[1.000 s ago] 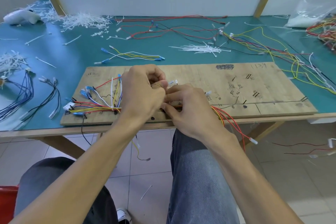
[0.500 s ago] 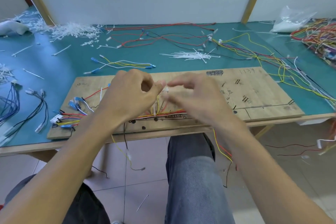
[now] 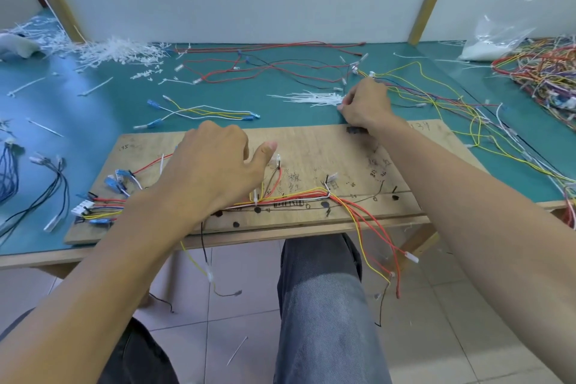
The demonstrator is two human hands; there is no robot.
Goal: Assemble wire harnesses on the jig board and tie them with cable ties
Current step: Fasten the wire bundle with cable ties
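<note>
White plastic cable ties, a loose pile above centre, are pinched at their edge by my right hand, presumably for binding. My left hand, grip hidden so I cannot tell, rests on the multicoloured wire harness mid-frame, likely pinning it to the plywood jig board.

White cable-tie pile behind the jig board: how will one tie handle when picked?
Probably light and bendy: the cable ties are thin strips lying flat. Likely to drag neighbours along, since they overlap crisscross beside the right hand.
</note>
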